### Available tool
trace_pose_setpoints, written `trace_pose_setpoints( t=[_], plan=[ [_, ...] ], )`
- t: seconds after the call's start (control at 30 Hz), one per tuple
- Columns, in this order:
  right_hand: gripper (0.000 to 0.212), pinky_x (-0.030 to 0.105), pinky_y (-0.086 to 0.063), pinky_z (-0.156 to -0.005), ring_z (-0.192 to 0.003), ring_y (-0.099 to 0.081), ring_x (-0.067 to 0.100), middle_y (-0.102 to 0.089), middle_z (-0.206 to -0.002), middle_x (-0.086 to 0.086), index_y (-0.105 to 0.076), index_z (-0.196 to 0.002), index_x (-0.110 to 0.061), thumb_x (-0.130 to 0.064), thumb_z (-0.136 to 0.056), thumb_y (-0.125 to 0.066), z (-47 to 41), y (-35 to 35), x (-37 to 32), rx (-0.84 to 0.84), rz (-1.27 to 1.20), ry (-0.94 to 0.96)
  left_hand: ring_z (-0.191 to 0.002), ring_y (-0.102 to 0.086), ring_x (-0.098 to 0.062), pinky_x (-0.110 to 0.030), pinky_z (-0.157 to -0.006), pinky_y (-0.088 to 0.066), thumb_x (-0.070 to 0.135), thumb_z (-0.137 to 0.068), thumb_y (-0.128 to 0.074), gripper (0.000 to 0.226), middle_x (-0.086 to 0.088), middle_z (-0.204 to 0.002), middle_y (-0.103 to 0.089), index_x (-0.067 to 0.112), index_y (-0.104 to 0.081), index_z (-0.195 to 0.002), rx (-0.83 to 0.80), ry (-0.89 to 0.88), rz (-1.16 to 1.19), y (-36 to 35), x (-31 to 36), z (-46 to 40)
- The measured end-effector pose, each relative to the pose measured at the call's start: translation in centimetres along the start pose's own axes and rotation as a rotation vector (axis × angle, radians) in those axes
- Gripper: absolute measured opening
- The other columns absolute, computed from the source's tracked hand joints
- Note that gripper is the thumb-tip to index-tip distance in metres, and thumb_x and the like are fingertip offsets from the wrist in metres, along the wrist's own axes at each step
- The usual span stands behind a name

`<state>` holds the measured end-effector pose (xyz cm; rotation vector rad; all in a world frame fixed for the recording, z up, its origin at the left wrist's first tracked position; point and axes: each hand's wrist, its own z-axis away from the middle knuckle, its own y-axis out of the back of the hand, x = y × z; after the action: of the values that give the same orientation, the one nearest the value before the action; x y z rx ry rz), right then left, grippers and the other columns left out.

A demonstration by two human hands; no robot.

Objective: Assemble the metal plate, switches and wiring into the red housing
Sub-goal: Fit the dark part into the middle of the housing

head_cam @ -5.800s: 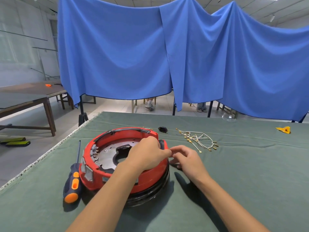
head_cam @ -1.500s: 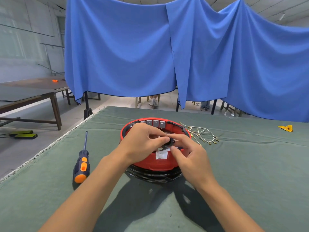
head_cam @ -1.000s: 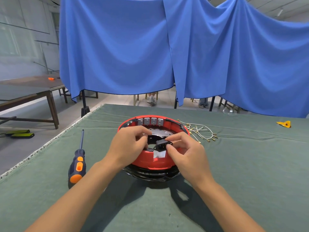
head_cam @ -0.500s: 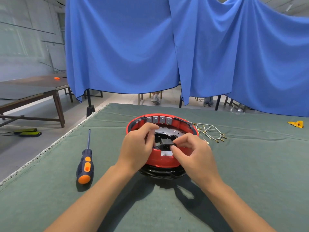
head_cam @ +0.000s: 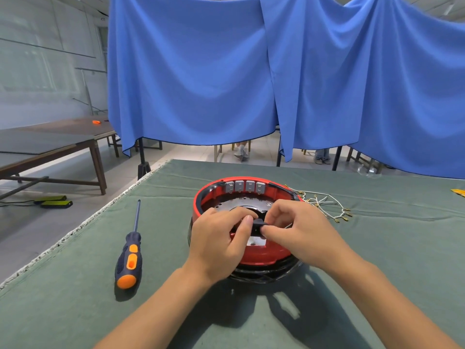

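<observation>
Both hands pinch a small black switch at the near rim of the red housing, left hand thumb on its left side, right hand fingertips on its right. Switch looks light, rigid plastic; best held by its side faces. Housing looks stiff and sits steady on the table. Wiring lies thin and floppy beyond the rim.

left hand, right hand, fingertips meeting, apparently pinching grip
</observation>
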<state>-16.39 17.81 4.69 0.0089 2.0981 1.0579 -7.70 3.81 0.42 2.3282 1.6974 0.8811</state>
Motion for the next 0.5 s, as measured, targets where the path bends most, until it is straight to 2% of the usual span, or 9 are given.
trace_pose_setpoints(
  t=[0.17,0.27,0.37,0.5],
  plan=[
    [0.019,0.019,-0.043,-0.057,-0.053,-0.054,0.001,-0.065,-0.058,-0.007,-0.055,-0.066,-0.024,-0.014,-0.075,-0.069,-0.40,0.18,-0.01,-0.062,-0.063,0.025,-0.067,-0.050,-0.009,-0.019,-0.059,-0.034,0.031,-0.090,-0.039,0.037,0.008,-0.063,-0.067,0.019,-0.074,-0.087,0.015,-0.001,0.001,-0.05,0.05,-0.02],
    [0.019,0.011,-0.035,-0.048,-0.045,-0.047,0.000,-0.058,-0.048,-0.012,-0.054,-0.066,-0.019,-0.008,-0.073,-0.067,-0.43,0.43,0.03,-0.104,-0.116,0.028,-0.061,-0.052,-0.011,-0.030,-0.063,-0.040,0.033,-0.089,-0.034,0.040,0.009,-0.056,-0.060,0.023,-0.072,-0.085,0.061,0.133,0.110,-0.27,0.06,-0.03],
    [0.024,0.017,-0.038,-0.051,-0.049,-0.047,0.002,-0.056,-0.051,-0.009,-0.050,-0.059,-0.020,-0.012,-0.070,-0.070,-0.34,0.06,0.14,-0.042,-0.079,0.040,-0.065,-0.058,-0.023,-0.045,-0.067,-0.046,0.040,-0.086,-0.030,0.039,0.013,-0.055,-0.058,0.029,-0.067,-0.082,0.085,0.287,0.242,-0.55,-0.02,-0.23],
    [0.033,0.024,-0.033,-0.052,-0.050,-0.038,0.006,-0.044,-0.048,-0.012,-0.040,-0.054,-0.021,-0.013,-0.068,-0.069,-0.15,-0.30,0.17,0.001,-0.046,0.072,-0.066,-0.060,-0.020,-0.046,-0.069,-0.046,0.044,-0.085,-0.031,0.037,0.017,-0.058,-0.061,0.034,-0.065,-0.077,0.066,0.313,0.259,-0.42,0.30,-0.37]
  ],
)
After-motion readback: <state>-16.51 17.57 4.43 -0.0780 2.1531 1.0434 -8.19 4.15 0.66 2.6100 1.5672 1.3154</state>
